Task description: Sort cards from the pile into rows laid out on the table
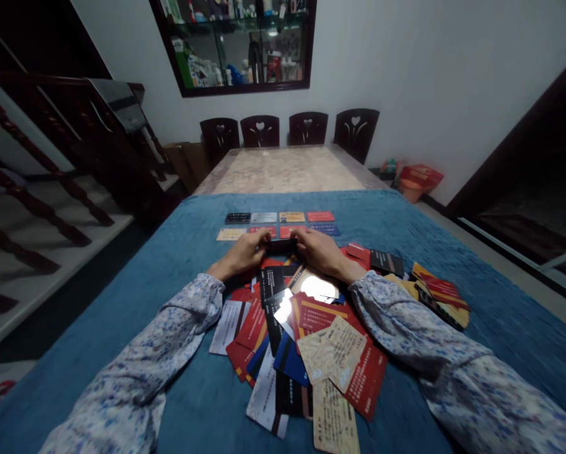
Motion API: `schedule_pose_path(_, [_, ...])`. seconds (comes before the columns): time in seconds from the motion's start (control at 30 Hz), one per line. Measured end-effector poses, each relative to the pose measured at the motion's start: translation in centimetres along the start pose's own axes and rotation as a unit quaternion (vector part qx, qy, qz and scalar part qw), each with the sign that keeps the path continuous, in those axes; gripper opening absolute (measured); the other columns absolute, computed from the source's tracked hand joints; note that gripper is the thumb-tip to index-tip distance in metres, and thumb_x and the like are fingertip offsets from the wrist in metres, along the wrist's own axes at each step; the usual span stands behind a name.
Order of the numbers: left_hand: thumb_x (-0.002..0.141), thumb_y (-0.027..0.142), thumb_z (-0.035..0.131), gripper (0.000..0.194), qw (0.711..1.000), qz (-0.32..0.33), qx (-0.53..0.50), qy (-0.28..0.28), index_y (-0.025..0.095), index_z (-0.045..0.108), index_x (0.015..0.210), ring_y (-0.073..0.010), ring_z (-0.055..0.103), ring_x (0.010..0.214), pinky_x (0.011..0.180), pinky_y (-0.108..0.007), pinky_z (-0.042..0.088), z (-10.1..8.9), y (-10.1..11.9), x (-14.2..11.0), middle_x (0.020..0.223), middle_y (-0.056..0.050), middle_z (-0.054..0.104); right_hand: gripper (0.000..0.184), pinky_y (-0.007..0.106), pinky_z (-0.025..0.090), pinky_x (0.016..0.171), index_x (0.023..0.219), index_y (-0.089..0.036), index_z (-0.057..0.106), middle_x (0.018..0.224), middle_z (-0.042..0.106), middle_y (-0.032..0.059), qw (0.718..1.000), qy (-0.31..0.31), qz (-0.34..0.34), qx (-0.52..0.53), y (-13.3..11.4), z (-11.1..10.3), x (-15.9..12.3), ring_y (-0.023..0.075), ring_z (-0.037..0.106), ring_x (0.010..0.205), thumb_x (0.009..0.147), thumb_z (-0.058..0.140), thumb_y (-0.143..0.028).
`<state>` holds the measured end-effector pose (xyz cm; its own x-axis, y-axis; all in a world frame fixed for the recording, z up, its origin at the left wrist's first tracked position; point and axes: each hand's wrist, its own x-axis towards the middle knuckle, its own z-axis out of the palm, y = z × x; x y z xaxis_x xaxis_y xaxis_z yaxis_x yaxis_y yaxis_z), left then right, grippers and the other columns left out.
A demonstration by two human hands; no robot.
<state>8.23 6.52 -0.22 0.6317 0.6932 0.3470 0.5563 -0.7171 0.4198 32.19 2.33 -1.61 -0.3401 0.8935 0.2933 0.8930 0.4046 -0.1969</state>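
My left hand (245,253) and my right hand (322,252) pinch a black card (281,246) from its two ends, just above the far edge of a loose card pile. Whether it is one card or a few stacked together, I cannot tell. Beneath and in front of my wrists spreads the pile, with red cards (365,381), black cards (289,396), cream cards (336,416) and white cards (266,394) overlapping. Beyond my fingers, cards lie in two rows, among them a black card (238,218), an orange card (292,217) and a blue card (325,230).
A blue cloth (178,233) covers the near part of the marble-topped table (283,169). More cards (441,293) lie by my right forearm. Several dark chairs (260,131) stand at the far end. A wooden railing (50,151) runs along the left.
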Motion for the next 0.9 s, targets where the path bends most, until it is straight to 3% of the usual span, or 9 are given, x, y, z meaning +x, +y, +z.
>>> schedule_pose_path(0.23, [0.082, 0.010, 0.051, 0.022, 1.000, 0.006, 0.002, 0.004, 0.017, 0.060, 0.100, -0.0195, 0.064, 0.081, 0.074, -0.028, 0.048, 0.4, -0.1, 0.0, 0.091, -0.006, 0.070, 0.032, 0.028, 0.041, 0.076, 0.127, -0.018, 0.057, 0.111, 0.071, 0.0123, 1.000, -0.003, -0.001, -0.015, 0.1, 0.1, 0.0, 0.0216, 0.064, 0.096, 0.097, 0.049, -0.014])
schedule_pose_path(0.57, [0.085, 0.011, 0.054, 0.038, 0.996, -0.029, 0.086, -0.024, 0.017, 0.055, 0.123, -0.0268, 0.070, 0.084, 0.073, -0.032, 0.049, 1.1, -0.3, -0.2, 0.094, -0.010, 0.072, 0.040, 0.030, 0.045, 0.078, 0.132, -0.018, 0.052, 0.118, 0.072, 0.0146, 1.000, -0.011, 0.008, -0.022, 0.1, 0.6, 0.1, 0.0261, 0.068, 0.103, 0.092, 0.058, -0.016])
schedule_pose_path(0.9, [0.086, 0.009, 0.051, 0.040, 0.989, -0.040, 0.138, -0.024, 0.015, 0.050, 0.125, -0.0305, 0.072, 0.091, 0.077, -0.036, 0.052, 1.8, 0.1, -0.2, 0.101, -0.015, 0.072, 0.049, 0.032, 0.047, 0.081, 0.138, -0.015, 0.048, 0.120, 0.073, 0.0167, 0.998, -0.043, 0.027, -0.028, -0.6, 0.0, 0.4, 0.0283, 0.070, 0.106, 0.090, 0.054, -0.012])
